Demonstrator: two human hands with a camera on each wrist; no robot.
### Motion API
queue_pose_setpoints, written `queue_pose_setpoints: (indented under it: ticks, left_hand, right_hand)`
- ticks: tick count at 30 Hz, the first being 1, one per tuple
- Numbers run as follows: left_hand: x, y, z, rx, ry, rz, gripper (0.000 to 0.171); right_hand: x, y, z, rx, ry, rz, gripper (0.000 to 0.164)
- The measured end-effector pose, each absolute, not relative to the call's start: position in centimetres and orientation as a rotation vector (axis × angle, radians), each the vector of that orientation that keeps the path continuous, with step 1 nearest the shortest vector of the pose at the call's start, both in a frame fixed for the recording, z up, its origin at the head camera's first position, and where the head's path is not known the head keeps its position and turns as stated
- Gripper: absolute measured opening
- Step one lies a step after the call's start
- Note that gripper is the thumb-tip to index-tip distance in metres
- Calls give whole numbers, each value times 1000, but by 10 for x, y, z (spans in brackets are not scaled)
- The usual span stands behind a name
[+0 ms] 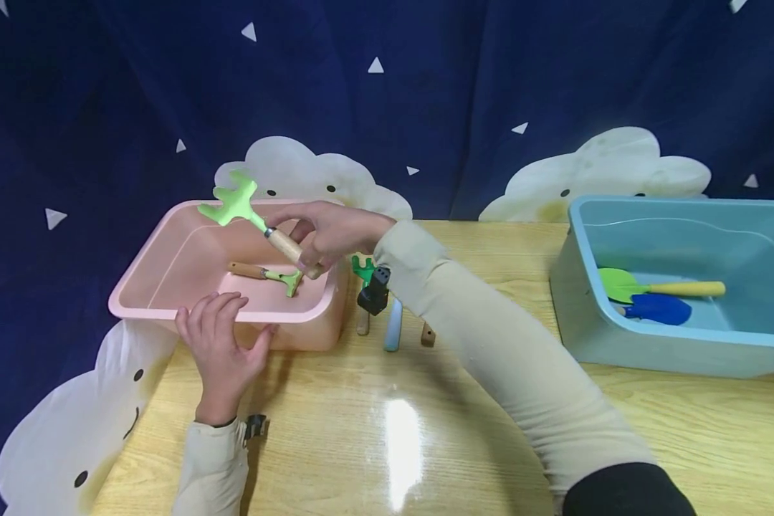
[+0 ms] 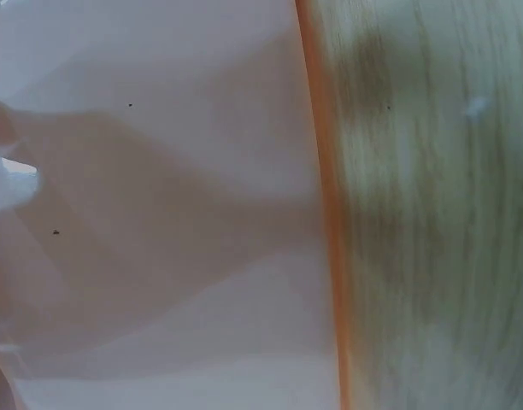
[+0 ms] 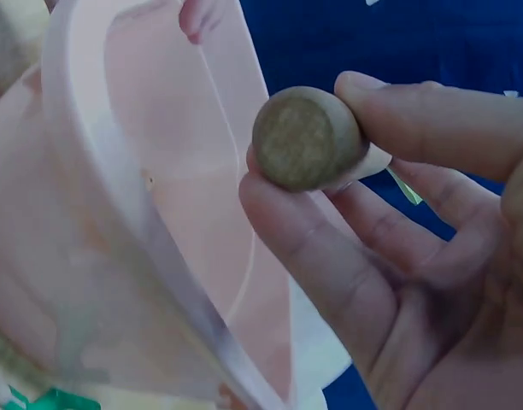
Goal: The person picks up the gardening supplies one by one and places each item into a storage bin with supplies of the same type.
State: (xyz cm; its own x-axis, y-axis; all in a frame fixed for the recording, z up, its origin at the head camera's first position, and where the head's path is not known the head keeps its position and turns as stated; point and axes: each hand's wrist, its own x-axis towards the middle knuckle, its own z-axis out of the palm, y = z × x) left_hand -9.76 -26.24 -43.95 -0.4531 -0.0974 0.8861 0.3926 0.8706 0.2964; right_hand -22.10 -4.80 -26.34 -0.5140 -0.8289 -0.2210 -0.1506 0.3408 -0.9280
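Observation:
Above the pink bin [image 1: 290,316], my right hand [image 1: 338,231] pinches the wooden handle of a light green garden fork [image 1: 235,203] near its butt end. The fork tilts with its prongs up and to the left. In the right wrist view the round end of the handle [image 3: 294,141] sits between thumb and fingers. My left hand [image 1: 222,351] grips the near rim of the bin, fingers over the edge and thumb against the outer wall. Inside the bin lies a small green rake [image 1: 248,270] with a wooden handle.
Several tools lie on the table right of the pink bin, among them a green-headed one [image 1: 362,269] and a light blue handle [image 1: 393,326], partly hidden by my right arm. The blue bin [image 1: 696,342] at right holds a green shovel [image 1: 619,284] and a blue one [image 1: 658,309].

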Motion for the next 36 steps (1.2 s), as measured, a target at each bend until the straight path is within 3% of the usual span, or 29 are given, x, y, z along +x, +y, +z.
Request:
queue_pose_setpoints:
  ticks: [22,36]
  left_hand:
    - [-97,-265,-441,-229,-1958,-555,52]
    - [-96,-266,-440,-215,-1991,-549,55]
  right_hand:
    - [-222,-72,-276,-892,1989,-1155,81]
    - [-238,-47,-292,-816,2361,-1280,42]
